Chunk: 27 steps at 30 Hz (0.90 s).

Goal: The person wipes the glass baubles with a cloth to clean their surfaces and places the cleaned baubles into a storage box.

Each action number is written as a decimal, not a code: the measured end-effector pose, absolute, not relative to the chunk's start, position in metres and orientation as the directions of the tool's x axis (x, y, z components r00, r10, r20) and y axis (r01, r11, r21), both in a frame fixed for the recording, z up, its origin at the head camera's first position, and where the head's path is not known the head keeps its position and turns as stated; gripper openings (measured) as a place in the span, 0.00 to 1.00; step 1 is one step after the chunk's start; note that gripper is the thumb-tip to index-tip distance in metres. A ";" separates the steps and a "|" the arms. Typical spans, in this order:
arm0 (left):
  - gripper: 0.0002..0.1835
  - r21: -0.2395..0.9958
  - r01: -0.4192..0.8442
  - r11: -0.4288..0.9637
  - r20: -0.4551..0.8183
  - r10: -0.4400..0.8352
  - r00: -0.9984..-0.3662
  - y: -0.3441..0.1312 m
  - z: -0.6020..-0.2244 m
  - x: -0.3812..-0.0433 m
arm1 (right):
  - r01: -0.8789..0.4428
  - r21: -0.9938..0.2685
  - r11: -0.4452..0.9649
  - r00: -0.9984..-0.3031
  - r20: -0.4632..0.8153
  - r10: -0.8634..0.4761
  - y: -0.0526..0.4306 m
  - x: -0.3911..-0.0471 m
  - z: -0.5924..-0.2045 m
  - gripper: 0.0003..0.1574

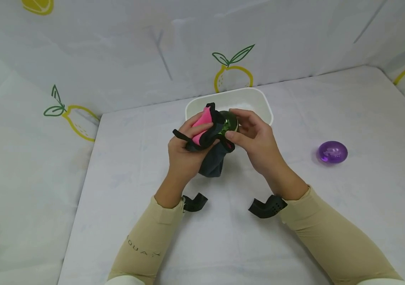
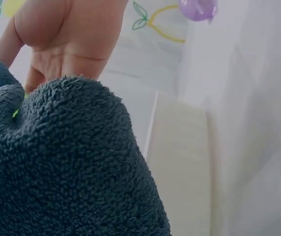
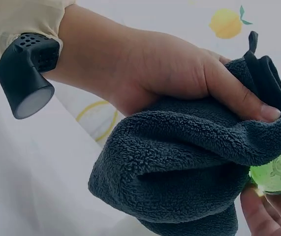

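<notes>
My left hand grips a bunched terry cloth, dark blue-grey with black edging, a hanging loop and a bright pink patch. A see-through green ball is pressed against the cloth's fold. Thumb and fingers of my right hand pinch this ball from the right. In the right wrist view, a raised pattern shows on the green ball, and the cloth droops below the left hand. The cloth fills much of the left wrist view, hiding most of the ball there.
Just behind the hands stands a white rectangular tub, partly covered by them. A shiny purple ball lies on the white-covered table to the right. Behind the table hangs a lemon-print sheet. Black camera mounts sit at both wrists.
</notes>
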<state>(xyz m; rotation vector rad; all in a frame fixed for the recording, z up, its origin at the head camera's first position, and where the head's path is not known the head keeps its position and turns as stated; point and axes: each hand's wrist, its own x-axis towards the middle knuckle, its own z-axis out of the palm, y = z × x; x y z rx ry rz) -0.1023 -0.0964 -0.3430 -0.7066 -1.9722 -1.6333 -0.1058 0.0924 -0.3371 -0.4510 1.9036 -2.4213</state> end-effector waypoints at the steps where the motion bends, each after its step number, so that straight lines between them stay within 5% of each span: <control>1: 0.22 0.743 0.651 0.156 0.646 0.090 -0.758 -0.096 -0.343 -0.102 | -0.160 -0.950 -0.270 -0.957 0.216 -0.194 0.092 -0.106 -0.337 0.32; 12: 0.33 0.810 0.565 0.160 0.547 0.140 -0.825 -0.094 -0.341 -0.099 | -0.132 -0.885 -0.446 -0.947 0.245 -0.205 0.092 -0.104 -0.334 0.38; 27: 0.36 0.768 0.623 0.146 0.601 0.168 -0.781 -0.096 -0.341 -0.099 | -0.140 -0.898 -0.416 -0.954 0.235 -0.187 0.087 -0.102 -0.335 0.13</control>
